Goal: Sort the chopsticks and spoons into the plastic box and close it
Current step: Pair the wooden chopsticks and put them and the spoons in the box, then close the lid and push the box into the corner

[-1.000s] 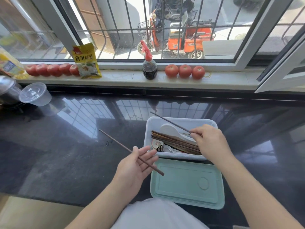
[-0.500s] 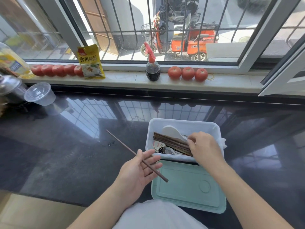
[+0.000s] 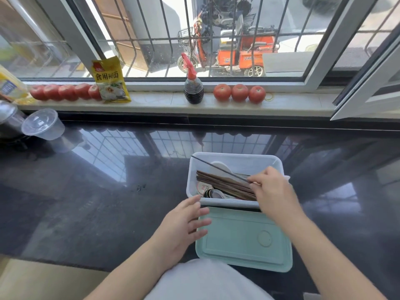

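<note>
A white plastic box (image 3: 238,158) stands on the dark counter and holds a bundle of brown chopsticks (image 3: 225,186), a white spoon (image 3: 217,164) and metal spoons (image 3: 213,193). My right hand (image 3: 272,191) hovers over the box's right part, pinching one dark chopstick (image 3: 207,163) that slants up to the far left corner. My left hand (image 3: 184,224) is empty with fingers spread, beside the box's near left corner and over the edge of the green lid (image 3: 242,237). The lid lies flat in front of the box.
A clear plastic cup (image 3: 42,124) and a metal pot (image 3: 8,120) stand at the far left. On the windowsill are tomatoes (image 3: 239,93), a dark spray bottle (image 3: 193,88) and a yellow packet (image 3: 110,81). An open window sash (image 3: 368,92) juts in at the right.
The chopstick from my left hand is now held by my right hand above the box. My left hand has emptied and moved right to the box's near corner.
</note>
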Tool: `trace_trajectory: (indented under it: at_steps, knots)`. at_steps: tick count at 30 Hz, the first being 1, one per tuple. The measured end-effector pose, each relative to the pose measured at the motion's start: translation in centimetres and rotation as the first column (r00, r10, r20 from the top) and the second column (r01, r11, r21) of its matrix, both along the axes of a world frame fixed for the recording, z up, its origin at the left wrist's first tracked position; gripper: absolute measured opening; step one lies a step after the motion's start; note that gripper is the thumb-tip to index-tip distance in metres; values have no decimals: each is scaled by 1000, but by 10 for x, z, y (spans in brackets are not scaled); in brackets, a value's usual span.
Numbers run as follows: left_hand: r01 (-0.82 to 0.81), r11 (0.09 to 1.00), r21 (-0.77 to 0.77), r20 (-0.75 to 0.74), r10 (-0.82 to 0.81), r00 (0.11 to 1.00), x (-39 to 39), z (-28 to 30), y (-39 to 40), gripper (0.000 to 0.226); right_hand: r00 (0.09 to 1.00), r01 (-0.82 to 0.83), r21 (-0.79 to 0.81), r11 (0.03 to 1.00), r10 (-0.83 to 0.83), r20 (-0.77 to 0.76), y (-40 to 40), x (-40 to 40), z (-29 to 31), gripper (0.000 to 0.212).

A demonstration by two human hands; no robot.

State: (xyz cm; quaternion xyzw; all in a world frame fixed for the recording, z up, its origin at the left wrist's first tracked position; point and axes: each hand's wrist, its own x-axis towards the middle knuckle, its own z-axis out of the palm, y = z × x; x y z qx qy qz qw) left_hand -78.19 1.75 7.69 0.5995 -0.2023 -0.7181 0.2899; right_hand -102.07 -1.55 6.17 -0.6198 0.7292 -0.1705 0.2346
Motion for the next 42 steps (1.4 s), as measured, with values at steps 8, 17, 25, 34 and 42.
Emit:
trace_trajectory:
  at_steps: [8,17,25,34,42]
  knots:
    - [-205,975,88,63,200,978,3,-1,-4,19,933,-87,331,940,193,-304,-54,-1,-38,23]
    - [13,998,55,172,-22,985,40,-14,-12,16,997,67,-143,988,-61,42,-22,-12,-24,14]
    - [431,884,179,414,-466,782,35,-65,5,11,804,558,158,814,-578,138,120,-33,-78,17]
    - [589,788,179,588,-566,578,-2,-115,5,12,779,575,418,703,-627,-17,121,-34,-118,36]
    - [669,740,62,688,-518,509,22,-27,24,19,656,730,114,674,-737,163,155,-14,-49,10]
